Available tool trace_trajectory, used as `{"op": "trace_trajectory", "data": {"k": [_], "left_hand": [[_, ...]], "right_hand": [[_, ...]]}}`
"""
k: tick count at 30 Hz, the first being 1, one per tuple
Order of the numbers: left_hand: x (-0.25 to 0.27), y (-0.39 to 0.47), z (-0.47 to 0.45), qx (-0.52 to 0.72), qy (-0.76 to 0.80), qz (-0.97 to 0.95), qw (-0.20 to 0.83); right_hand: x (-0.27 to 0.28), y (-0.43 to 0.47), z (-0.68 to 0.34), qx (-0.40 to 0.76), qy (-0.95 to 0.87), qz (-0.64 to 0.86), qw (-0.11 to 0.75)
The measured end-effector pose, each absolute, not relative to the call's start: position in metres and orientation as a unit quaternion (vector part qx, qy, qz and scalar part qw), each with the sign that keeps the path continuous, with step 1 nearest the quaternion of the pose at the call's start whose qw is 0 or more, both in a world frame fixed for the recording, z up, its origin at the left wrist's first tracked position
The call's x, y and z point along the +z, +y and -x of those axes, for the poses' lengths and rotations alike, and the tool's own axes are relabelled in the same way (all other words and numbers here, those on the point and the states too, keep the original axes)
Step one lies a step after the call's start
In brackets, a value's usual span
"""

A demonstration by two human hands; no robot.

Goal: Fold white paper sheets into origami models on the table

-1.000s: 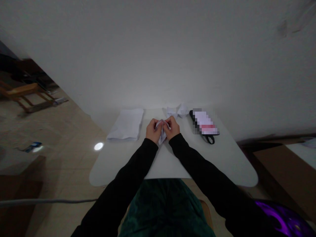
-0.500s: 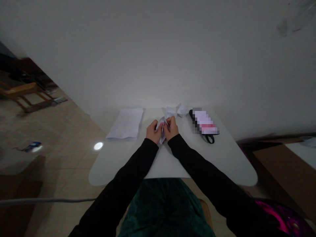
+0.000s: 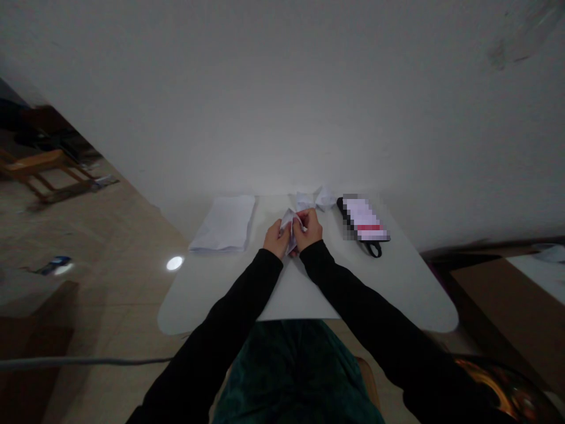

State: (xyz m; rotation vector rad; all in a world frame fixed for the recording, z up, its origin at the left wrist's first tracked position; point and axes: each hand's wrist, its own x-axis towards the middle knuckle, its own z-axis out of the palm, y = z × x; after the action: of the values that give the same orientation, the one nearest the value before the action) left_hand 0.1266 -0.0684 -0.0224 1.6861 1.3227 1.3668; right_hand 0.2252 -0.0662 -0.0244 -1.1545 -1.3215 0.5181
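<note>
A small piece of folded white paper (image 3: pixel 289 217) is held between my two hands over the middle of the table. My left hand (image 3: pixel 276 239) grips its left side, thumb toward the centre. On the opposite side my right hand (image 3: pixel 308 230) pinches the paper, its thumb pressed near the middle fold. The fingers hide much of the paper's lower part. Just beyond my hands lie two folded white paper pieces, one on the left (image 3: pixel 304 200) and one on the right (image 3: pixel 325 199).
A stack of white paper sheets (image 3: pixel 225 222) lies on the white table (image 3: pixel 300 300) at the left. To the right is a phone (image 3: pixel 364 218) with a black strap. A wall rises behind the table. A cardboard box (image 3: pixel 498 294) stands at the right.
My right hand has shifted slightly right, and its fingers have moved on the paper. The paper's top looks a little more spread. Both hands keep hold of it.
</note>
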Motion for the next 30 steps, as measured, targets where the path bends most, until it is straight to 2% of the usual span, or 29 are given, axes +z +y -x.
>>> {"op": "trace_trajectory", "data": {"k": [6, 12, 18, 26, 30], "left_hand": [[-0.0233, -0.0632, -0.1199, 0.511, 0.542, -0.612, 0.266], [-0.0269, -0.0649, -0.1211, 0.519, 0.554, -0.616, 0.213], [-0.0244, -0.0695, -0.1182, 0.498, 0.545, -0.644, 0.200], [-0.0315, -0.0623, -0.1185, 0.484, 0.540, -0.644, 0.243], [-0.0291, -0.0658, -0.1177, 0.476, 0.536, -0.654, 0.241]], "right_hand": [[-0.0288, -0.0672, -0.2224, 0.222, -0.583, 0.570, 0.534], [-0.0276, -0.0711, -0.2194, 0.207, -0.609, 0.554, 0.528], [-0.0297, -0.0705, -0.2210, 0.199, -0.633, 0.547, 0.510], [-0.0259, -0.0676, -0.2218, 0.215, -0.564, 0.542, 0.584], [-0.0268, -0.0662, -0.2220, 0.205, -0.600, 0.569, 0.523]]}}
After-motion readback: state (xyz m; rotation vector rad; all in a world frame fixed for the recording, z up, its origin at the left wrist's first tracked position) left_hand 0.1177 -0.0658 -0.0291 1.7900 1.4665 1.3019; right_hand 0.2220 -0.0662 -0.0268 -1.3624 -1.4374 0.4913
